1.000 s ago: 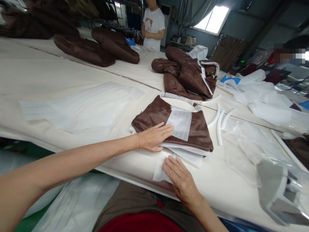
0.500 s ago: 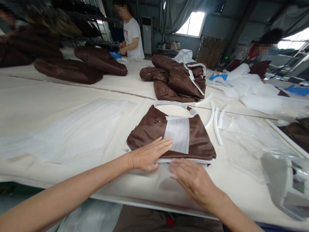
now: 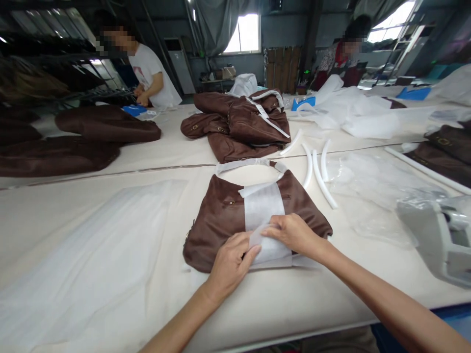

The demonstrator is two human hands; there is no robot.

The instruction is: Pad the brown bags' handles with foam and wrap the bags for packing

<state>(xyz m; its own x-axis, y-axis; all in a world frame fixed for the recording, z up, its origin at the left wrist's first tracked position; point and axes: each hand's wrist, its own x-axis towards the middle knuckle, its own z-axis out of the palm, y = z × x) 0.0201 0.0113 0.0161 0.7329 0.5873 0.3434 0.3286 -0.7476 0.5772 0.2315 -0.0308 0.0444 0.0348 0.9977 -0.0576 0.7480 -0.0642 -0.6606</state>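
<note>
A brown leather handbag [image 3: 215, 220] lies flat on the table in front of me, its handle [image 3: 243, 165] wrapped in white material and curving away at the far side. A white foam sheet [image 3: 263, 203] runs down the middle of the bag, and its near end is folded up over the bottom edge. My right hand [image 3: 294, 234] pinches the folded end of that sheet. Beside it, my left hand [image 3: 233, 260] rests on the bag's lower part, its fingers and thumb closed around the fold's left edge.
Brown bags [image 3: 246, 122] are piled beyond mine, with more at the left [image 3: 106, 127]. White curved strips [image 3: 320, 179] and clear plastic bags [image 3: 368, 191] lie to the right, near a grey tape dispenser [image 3: 434, 240]. A translucent sheet [image 3: 91, 245] covers the left. Two people stand across the table.
My right hand has come up from the bag's near edge onto its front, bringing the foam sheet's end over. My left hand has shifted down to the fold. The view has turned left.
</note>
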